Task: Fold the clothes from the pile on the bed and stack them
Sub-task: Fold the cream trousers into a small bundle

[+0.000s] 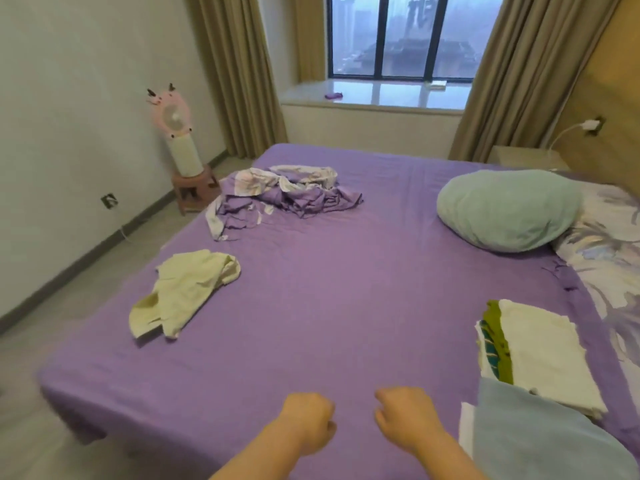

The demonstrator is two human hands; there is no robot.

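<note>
A crumpled pale yellow garment point(187, 292) lies loose on the left side of the purple bed point(346, 289). A stack of folded clothes point(543, 351), white on top with green and teal edges showing, sits at the bed's right near edge. A folded light blue piece point(533, 441) lies in front of it at the bottom right. My left hand point(308, 420) and my right hand point(405, 417) hover over the near edge of the bed, side by side, fingers loosely curled and holding nothing.
A rumpled purple and white floral sheet point(284, 195) lies at the far left of the bed. A mint green pillow point(509, 209) rests on the right beside a floral pillowcase point(609, 251). A pink fan on a stool point(180, 143) stands by the left wall.
</note>
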